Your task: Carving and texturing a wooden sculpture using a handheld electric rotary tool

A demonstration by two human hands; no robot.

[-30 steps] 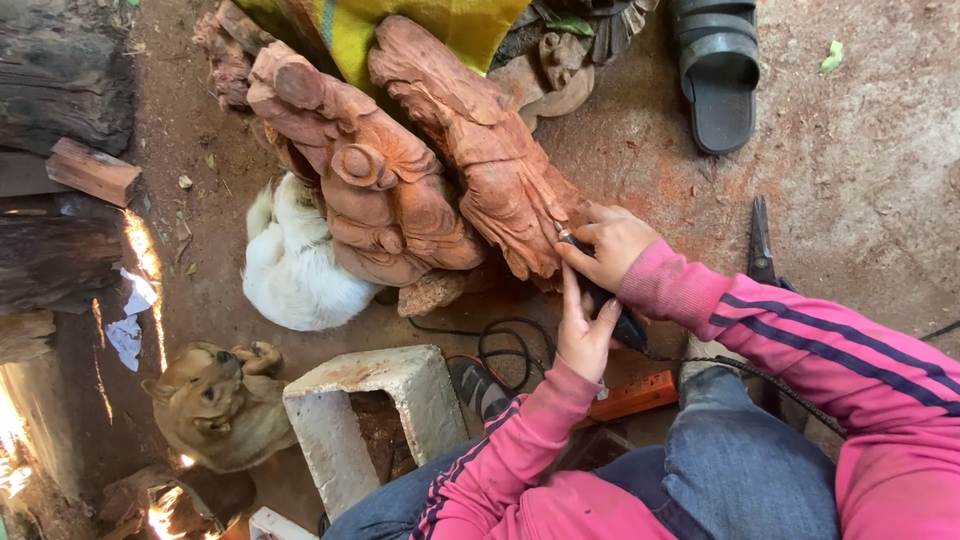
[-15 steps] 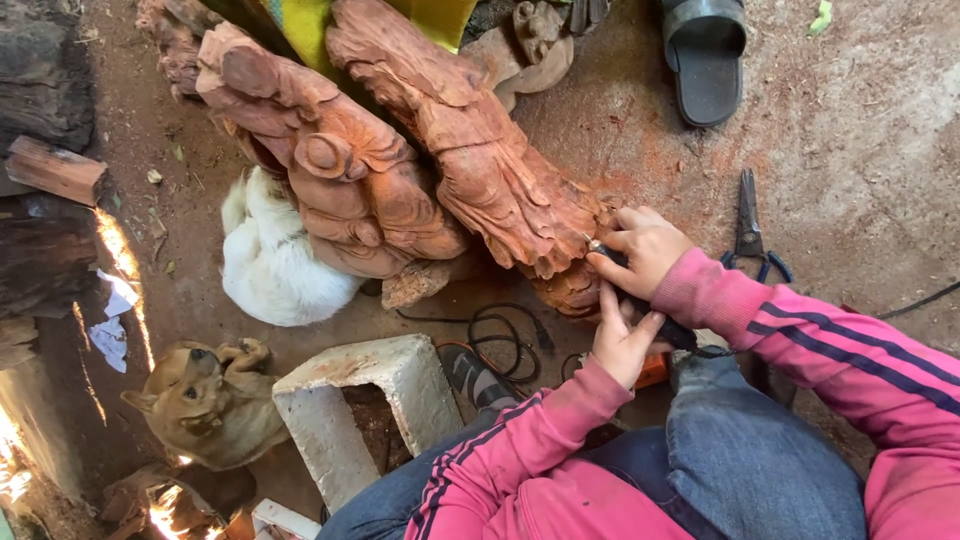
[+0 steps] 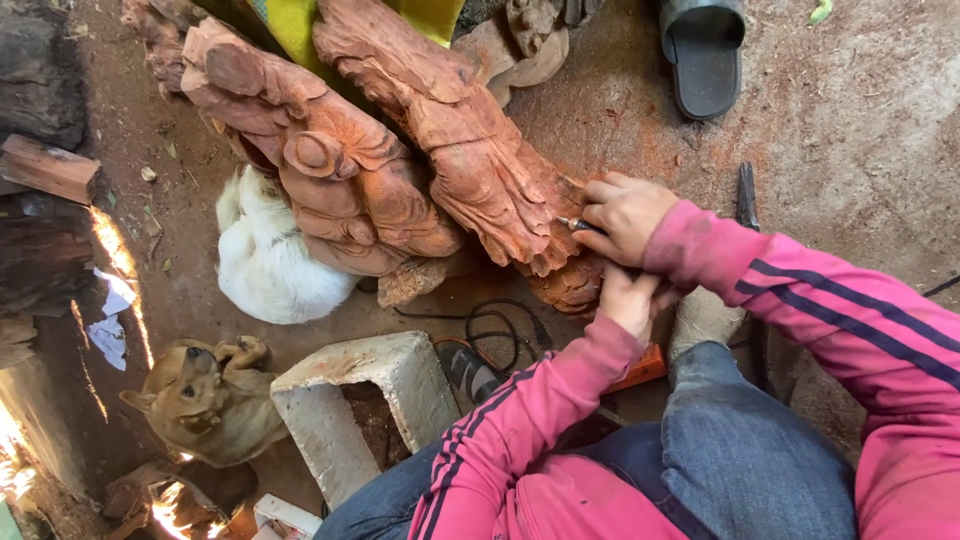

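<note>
Two hands on carving tool (image 3: 578,225): right hand (image 3: 625,215) grips it against reddish wooden carving (image 3: 480,160), left hand (image 3: 628,298) closed underneath, steadying.

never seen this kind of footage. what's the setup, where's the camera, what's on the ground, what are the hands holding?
There is no machine here: a person in a pink striped top and jeans works with two bare hands. The one picture comes from a camera worn on the person's head, looking down at a dirt floor.

The right hand holds a thin metal-tipped tool with its tip against a reddish carved wooden figure. The left hand sits just below, at the lower end of the same carving; what it grips is hidden.

A second carved figure lies beside the first. Around them: a white dog, a tan dog, a hollow concrete block, a coiled black cable, a dark sandal and a dark hand tool.
</note>
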